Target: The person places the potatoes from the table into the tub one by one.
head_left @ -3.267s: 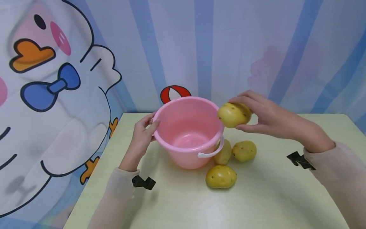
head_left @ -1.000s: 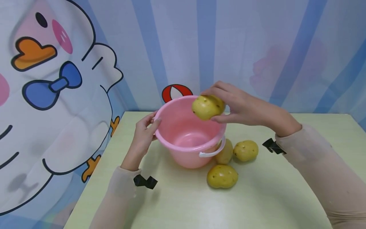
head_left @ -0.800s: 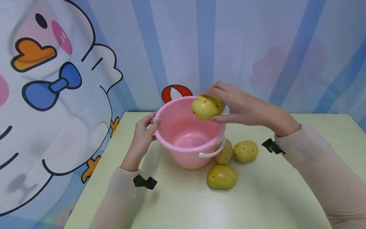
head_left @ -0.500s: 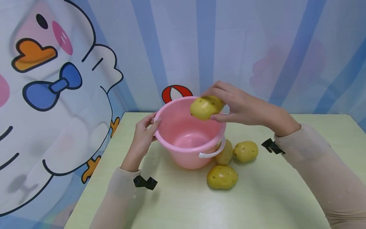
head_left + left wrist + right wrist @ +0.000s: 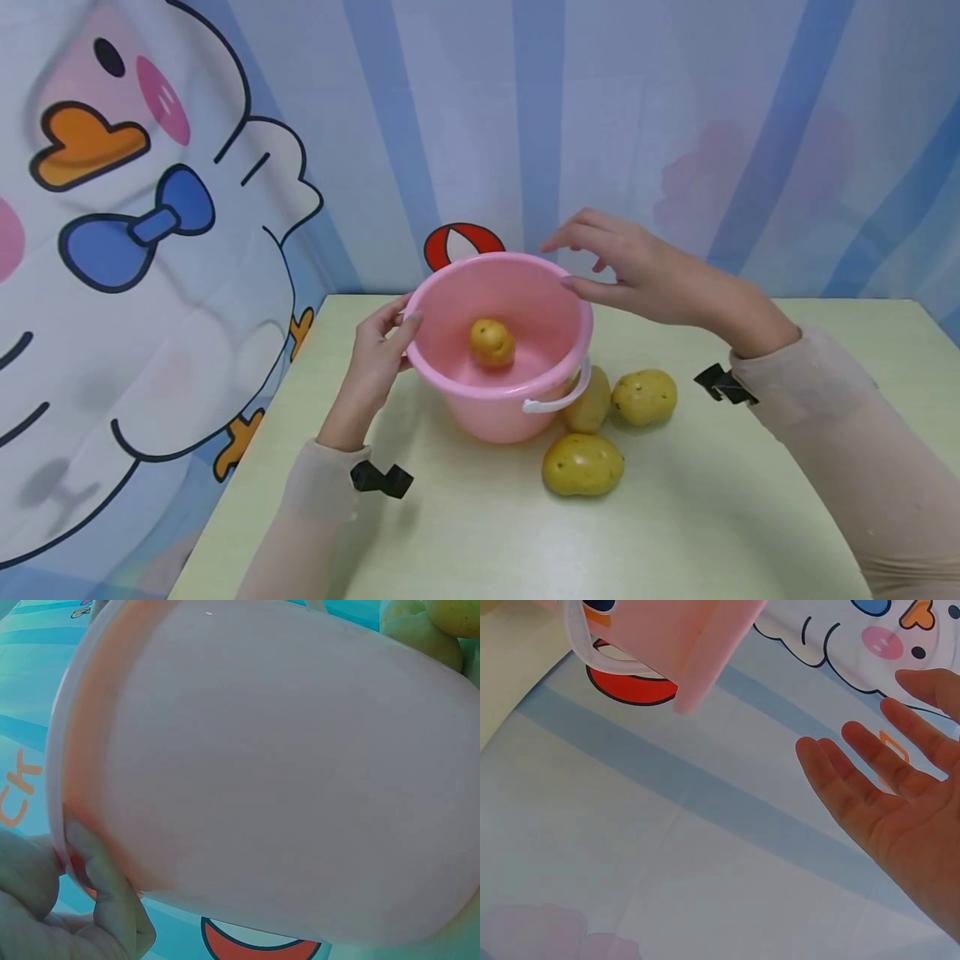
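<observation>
A pink bucket point(image 5: 480, 417) with a white handle point(image 5: 557, 402) stands on the table, its mouth facing me. My left hand point(image 5: 377, 340) pinches its left rim, thumb on top; in the left wrist view the fingers point(image 5: 112, 892) curl under the bucket's lip. One potato point(image 5: 492, 342) is inside the bucket. Above the right rim hovers my right hand point(image 5: 637, 271), holding nothing, its fingers spread and loosely bent. The right wrist view shows that hand's palm point(image 5: 907, 817) bare, apart from the bucket.
Three more potatoes lie right of the bucket: one point(image 5: 590, 402) against its wall, partly hidden by the handle, one point(image 5: 643, 397) beside it, and one point(image 5: 582, 464) nearer me. The pale table point(image 5: 465, 533) ends at a printed cloth backdrop point(image 5: 600, 125).
My right hand carried a potato left over the bucket, then let go of it; the potato now sits inside. The right hand has drawn back slightly. The left hand keeps its hold.
</observation>
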`<state>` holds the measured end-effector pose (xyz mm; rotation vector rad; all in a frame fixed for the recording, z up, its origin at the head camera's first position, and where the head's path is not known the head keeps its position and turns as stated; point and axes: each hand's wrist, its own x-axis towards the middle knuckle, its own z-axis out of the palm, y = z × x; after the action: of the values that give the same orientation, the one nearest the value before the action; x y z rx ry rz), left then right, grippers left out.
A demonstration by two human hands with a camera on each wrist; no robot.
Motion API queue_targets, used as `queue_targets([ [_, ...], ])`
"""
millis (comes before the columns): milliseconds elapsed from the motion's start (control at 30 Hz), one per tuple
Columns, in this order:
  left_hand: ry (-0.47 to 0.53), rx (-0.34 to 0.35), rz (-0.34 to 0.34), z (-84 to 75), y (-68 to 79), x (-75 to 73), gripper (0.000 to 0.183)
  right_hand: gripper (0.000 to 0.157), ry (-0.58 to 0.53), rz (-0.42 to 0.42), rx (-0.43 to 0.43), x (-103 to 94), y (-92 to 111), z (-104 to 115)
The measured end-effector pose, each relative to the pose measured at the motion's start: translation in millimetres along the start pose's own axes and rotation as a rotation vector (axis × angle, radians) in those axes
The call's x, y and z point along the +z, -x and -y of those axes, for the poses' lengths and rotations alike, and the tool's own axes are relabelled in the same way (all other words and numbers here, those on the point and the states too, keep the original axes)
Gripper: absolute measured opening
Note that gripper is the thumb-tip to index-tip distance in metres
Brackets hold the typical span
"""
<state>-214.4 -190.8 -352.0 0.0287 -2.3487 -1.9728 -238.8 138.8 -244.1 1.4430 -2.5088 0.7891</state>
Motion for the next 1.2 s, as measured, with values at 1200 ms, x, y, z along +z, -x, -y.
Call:
queue_targets([
  [1200,0.027,0.042,0.009,3.8,-2.0,0.9,0.046,0.035,0.023,-0.021,0.077,2.2,32,-29],
])
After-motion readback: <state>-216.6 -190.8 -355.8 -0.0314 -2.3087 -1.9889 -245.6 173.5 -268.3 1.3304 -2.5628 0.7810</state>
